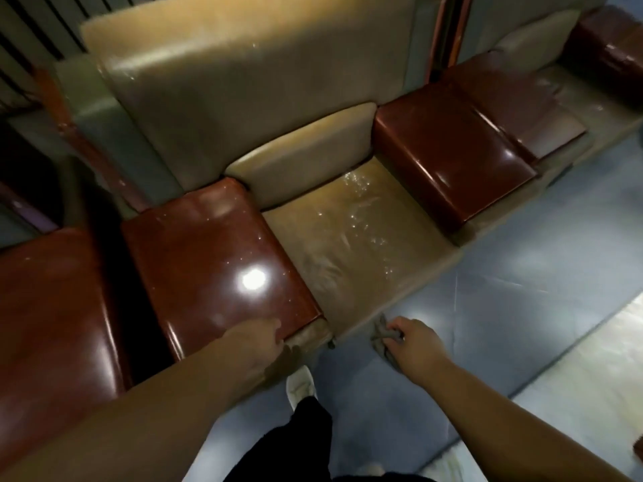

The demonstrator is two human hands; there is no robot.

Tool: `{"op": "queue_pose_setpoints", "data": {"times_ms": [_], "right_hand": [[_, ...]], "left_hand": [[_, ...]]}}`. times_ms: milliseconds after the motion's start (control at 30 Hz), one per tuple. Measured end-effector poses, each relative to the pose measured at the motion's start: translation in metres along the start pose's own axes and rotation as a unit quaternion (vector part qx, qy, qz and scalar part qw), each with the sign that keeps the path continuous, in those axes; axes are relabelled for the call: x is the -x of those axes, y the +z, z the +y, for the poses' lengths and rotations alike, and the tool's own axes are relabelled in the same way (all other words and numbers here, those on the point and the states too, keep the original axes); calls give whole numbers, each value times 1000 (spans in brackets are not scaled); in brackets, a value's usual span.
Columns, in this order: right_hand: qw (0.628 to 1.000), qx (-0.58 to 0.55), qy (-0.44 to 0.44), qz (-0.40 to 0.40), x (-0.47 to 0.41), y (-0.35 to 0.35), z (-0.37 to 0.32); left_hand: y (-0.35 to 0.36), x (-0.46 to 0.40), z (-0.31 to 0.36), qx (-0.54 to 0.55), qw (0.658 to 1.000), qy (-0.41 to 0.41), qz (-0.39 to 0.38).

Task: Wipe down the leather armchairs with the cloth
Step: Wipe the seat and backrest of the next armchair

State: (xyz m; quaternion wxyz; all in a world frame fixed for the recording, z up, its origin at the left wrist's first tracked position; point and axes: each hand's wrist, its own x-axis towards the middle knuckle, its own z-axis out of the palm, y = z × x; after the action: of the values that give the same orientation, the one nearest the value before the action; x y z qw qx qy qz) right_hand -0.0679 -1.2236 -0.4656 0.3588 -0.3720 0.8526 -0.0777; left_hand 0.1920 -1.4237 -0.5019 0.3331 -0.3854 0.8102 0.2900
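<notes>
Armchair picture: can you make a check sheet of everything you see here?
Surface: tan seat cushion, creased, glinting spots.
Job's things: grey cloth at the seat's front edge; armchair with glossy brown armrests.
Clutter: nothing seen.
Hands: right hand grips the cloth; left hand rests on the near armrest's front end.
Cables: nothing seen.
Surroundings: more armchairs either side, blue-grey floor, person's white shoe.

head-worn view, angled down, close above armchair [348, 245]
</notes>
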Motion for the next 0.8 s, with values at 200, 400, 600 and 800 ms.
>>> {"op": "queue_pose_setpoints", "data": {"times_ms": [200, 400, 600, 800], "right_hand": [[997, 26, -7, -75, -88, 17, 13], [985, 76, -74, -135, -196, 75, 42], [971, 57, -143, -184, -273, 133, 69], [922, 216, -315, -67, -321, 156, 94]], "left_hand": [[21, -28, 11, 64, 996, -61, 22], [56, -88, 35, 92, 985, -102, 104], [83, -173, 50, 69, 946, -172, 265], [118, -213, 46, 33, 904, -178, 388]]}}
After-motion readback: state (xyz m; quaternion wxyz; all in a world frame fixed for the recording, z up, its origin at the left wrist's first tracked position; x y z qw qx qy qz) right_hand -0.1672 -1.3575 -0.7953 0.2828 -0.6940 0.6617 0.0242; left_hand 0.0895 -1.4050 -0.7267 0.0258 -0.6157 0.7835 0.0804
